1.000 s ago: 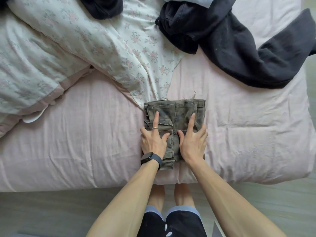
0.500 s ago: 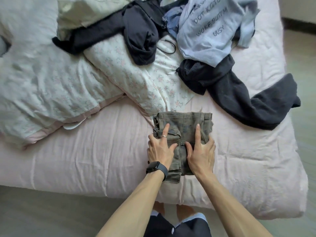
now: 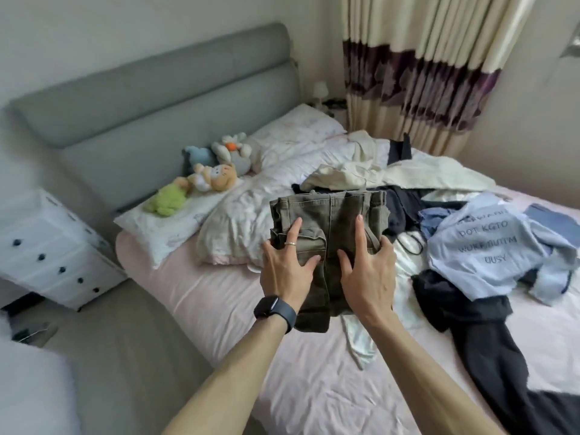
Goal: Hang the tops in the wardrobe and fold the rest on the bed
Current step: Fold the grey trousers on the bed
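A: Fingers?
B: Left hand (image 3: 287, 271): ringed finger and thumb spread flat on top, the others wrap round the left edge, out of sight. Right hand (image 3: 367, 277) mirrors that on the right edge. Both grip the folded cargo pants (image 3: 329, 215).
A: Where's the bundle?
B: Over the bed (image 3: 219, 293), mid-width, apparently lifted off the pink sheet. Smartwatch (image 3: 276, 310) on the left wrist. Right: light blue printed top (image 3: 489, 249), dark garment (image 3: 486, 328) running near. Far: cream garment (image 3: 392, 177), floral duvet (image 3: 244, 215), plush toys (image 3: 204, 180) by the headboard (image 3: 157, 105).
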Action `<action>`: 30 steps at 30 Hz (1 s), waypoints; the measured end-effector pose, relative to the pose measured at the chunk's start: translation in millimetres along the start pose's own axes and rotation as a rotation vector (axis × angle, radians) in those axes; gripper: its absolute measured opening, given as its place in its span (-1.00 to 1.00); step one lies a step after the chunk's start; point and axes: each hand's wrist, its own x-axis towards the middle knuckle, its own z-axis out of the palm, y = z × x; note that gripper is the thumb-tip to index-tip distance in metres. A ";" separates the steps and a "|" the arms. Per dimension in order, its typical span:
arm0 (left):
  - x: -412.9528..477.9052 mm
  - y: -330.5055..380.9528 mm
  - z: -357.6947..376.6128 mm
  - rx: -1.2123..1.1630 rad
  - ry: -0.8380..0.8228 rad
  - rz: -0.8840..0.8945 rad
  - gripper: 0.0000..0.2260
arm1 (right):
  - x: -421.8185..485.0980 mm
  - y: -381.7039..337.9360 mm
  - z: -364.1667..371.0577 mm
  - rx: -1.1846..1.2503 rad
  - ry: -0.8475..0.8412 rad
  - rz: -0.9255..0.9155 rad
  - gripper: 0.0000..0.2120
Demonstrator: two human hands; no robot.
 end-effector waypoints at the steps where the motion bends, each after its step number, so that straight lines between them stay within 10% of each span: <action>1: -3.7 2.5 -22.0 -0.009 0.083 -0.021 -0.20 | 0.5 -16.2 -10.4 0.034 0.003 -0.061 -0.30; 15: -238.0 -58.7 -325.7 0.229 0.910 -0.381 -0.23 | -185.7 -258.9 -79.3 0.672 -0.202 -0.848 -0.26; 30: -485.9 -172.1 -539.7 0.570 1.246 -0.797 -0.23 | -484.5 -461.5 -105.1 1.083 -0.629 -1.289 -0.30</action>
